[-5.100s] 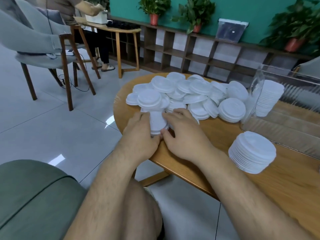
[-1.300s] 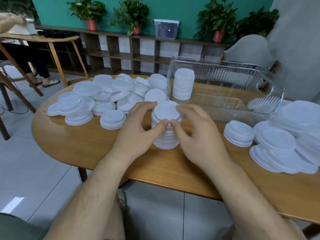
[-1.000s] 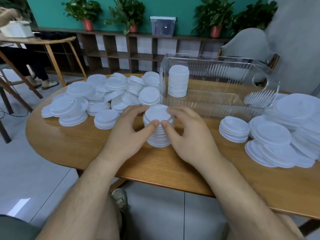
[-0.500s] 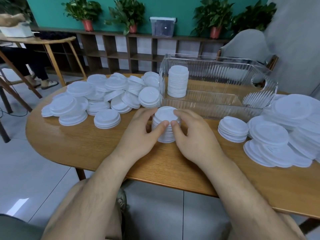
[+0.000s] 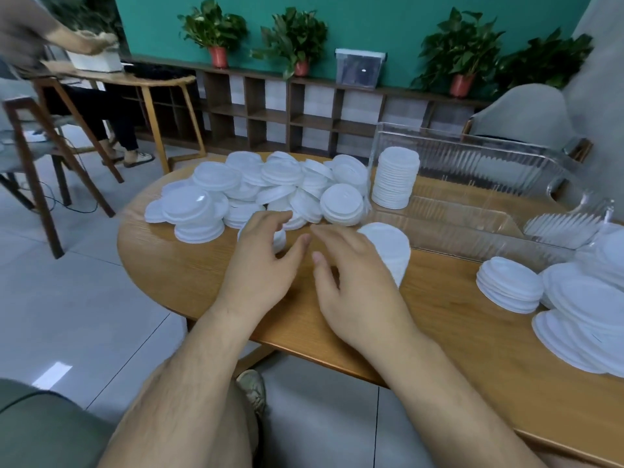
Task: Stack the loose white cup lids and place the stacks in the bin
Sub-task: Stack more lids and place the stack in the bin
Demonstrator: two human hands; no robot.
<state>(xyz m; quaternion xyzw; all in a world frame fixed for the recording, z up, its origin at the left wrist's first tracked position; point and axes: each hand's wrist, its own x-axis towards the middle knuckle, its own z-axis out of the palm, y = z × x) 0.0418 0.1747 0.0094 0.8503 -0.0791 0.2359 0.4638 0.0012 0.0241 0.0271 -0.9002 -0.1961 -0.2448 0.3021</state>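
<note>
A tall stack of white lids [image 5: 391,251] stands on the wooden table [image 5: 189,268], just in front of the clear ribbed bin [image 5: 479,163]. My right hand [image 5: 354,285] hovers beside and partly in front of this stack, fingers relaxed and holding nothing. My left hand [image 5: 261,265] reaches with loose fingers over a short lid stack [image 5: 279,238] at the edge of the loose lid pile [image 5: 270,187]. Inside the bin's left end stands one lid stack [image 5: 395,177].
More lids lie at the right: a short stack [image 5: 510,285] and a spread heap [image 5: 587,319]. A wooden chair [image 5: 37,157] and another person at a side table [image 5: 111,79] are at the left. A shelf with potted plants [image 5: 297,109] lines the back wall.
Both hands have let go of the tall stack and drifted left toward the loose pile. The view has swung left, so the stack now sits to the right of my hands.
</note>
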